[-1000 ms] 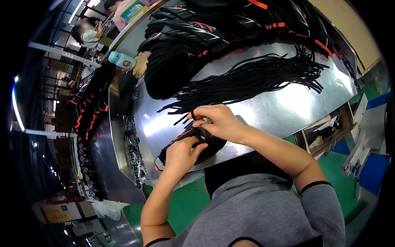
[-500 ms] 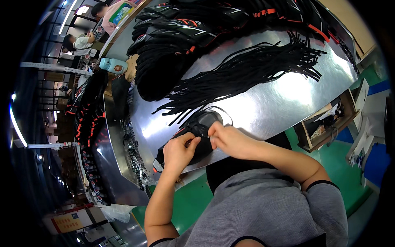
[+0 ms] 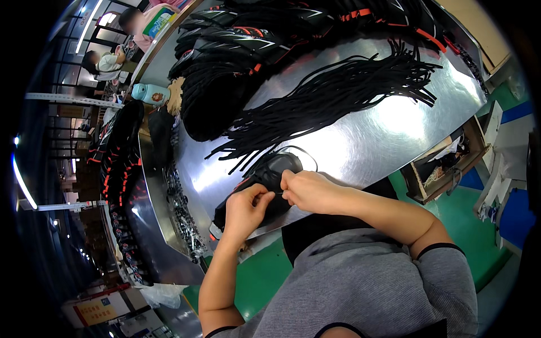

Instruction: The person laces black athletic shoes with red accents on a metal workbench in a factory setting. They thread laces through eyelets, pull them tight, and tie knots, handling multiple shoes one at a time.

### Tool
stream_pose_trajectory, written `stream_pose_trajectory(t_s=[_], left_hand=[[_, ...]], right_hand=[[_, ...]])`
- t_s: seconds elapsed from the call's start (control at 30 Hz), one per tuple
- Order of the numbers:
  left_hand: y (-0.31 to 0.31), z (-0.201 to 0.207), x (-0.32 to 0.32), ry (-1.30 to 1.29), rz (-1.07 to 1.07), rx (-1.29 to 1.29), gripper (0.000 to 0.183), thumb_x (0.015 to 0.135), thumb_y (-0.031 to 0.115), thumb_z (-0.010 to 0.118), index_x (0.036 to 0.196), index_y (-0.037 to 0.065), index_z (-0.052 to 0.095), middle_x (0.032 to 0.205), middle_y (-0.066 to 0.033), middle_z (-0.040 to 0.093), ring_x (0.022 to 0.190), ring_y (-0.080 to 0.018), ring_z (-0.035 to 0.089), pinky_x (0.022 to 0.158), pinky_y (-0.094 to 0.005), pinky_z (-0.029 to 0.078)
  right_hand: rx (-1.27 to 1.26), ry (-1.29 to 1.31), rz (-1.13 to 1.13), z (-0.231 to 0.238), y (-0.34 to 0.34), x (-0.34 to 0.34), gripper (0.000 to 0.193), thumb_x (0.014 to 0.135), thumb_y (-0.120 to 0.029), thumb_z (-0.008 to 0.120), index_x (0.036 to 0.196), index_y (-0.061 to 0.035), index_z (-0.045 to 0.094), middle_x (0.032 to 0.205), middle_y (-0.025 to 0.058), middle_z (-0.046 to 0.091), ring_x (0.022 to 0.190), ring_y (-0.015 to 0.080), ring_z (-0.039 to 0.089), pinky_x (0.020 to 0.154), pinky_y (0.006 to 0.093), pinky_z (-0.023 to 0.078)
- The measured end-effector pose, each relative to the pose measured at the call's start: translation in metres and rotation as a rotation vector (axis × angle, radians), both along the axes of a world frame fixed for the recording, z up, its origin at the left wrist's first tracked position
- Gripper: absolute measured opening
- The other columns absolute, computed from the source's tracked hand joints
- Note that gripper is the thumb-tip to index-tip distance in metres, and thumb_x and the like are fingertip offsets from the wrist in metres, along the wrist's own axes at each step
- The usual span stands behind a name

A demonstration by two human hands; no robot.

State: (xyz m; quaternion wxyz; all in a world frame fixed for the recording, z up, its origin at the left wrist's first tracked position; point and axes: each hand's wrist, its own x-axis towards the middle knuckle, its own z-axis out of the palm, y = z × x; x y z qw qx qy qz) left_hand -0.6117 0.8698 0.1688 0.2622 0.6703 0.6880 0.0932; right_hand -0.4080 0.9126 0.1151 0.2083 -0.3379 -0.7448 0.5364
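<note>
Hands (image 3: 279,197) pinching thin lace, black shoe (image 3: 265,180)

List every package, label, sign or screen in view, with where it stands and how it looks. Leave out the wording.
Sign: lower left, on a white stand on the floor; a flat orange-yellow panel with a red strip.
Package: top left, at the far end of the steel table; an upright green and white pack.
Bottle: left edge of that table, lying down; pale blue with a small orange and brown picture label.
No screen shows.
</note>
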Motion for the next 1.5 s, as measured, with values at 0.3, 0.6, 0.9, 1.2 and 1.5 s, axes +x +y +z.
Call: stream_pose_trajectory(t_s=[0.3, 0.6, 0.9, 1.2, 1.5], left_hand=[[-0.022, -0.003, -0.001, 0.067, -0.139, 0.186, 0.023, 0.080, 0.007, 0.073, 0.101, -0.001, 0.070, 0.087, -0.0165, 0.071, 0.074, -0.0310, 0.070, 0.070, -0.0362, 0.055], [-0.024, 0.005, -0.002, -0.036, -0.123, 0.057, 0.020, 0.080, 0.006, 0.071, 0.099, 0.000, 0.071, 0.090, -0.0181, 0.071, 0.082, -0.0344, 0.070, 0.074, -0.0412, 0.055], [-0.025, 0.003, 0.000, -0.117, -0.119, 0.098, 0.015, 0.077, 0.003, 0.066, 0.092, -0.001, 0.066, 0.086, -0.0202, 0.068, 0.079, -0.0406, 0.065, 0.070, -0.0462, 0.051], [-0.036, 0.005, -0.002, 0.090, -0.307, 0.297, 0.020, 0.080, 0.002, 0.066, 0.099, 0.003, 0.065, 0.084, -0.0149, 0.064, 0.073, -0.0366, 0.064, 0.066, -0.0451, 0.051], [-0.073, 0.014, -0.020, 0.307, -0.718, 0.681, 0.037, 0.076, 0.007, 0.063, 0.113, -0.001, 0.067, 0.091, -0.0088, 0.066, 0.072, -0.0183, 0.063, 0.062, -0.0315, 0.050]], right_hand=[[0.234, -0.230, 0.018, 0.009, -0.016, -0.026, 0.040, 0.074, 0.001, 0.072, 0.104, 0.0109, 0.048, 0.075, 0.0238, 0.068, 0.073, 0.0392, 0.072, 0.063, 0.0438, 0.057], [0.488, -0.348, 0.227, 0.035, -0.001, -0.014, 0.046, 0.069, 0.000, 0.077, 0.105, 0.0106, 0.050, 0.079, 0.0190, 0.069, 0.076, 0.0334, 0.073, 0.062, 0.0388, 0.057], [0.620, -0.343, -0.006, 0.013, -0.035, -0.036, 0.038, 0.075, -0.007, 0.070, 0.104, 0.0056, 0.050, 0.074, 0.0134, 0.067, 0.066, 0.0275, 0.071, 0.054, 0.0342, 0.055], [0.533, -0.266, -0.063, 0.014, -0.040, -0.033, 0.063, 0.078, -0.004, 0.065, 0.135, 0.0085, 0.041, 0.096, 0.0200, 0.070, 0.080, 0.0332, 0.072, 0.062, 0.0385, 0.057], [0.106, 0.185, -0.136, 0.053, 0.030, 0.019, 0.032, 0.093, -0.024, 0.070, 0.115, -0.0017, 0.067, 0.095, 0.0110, 0.072, 0.084, 0.0220, 0.070, 0.074, 0.0317, 0.053]])
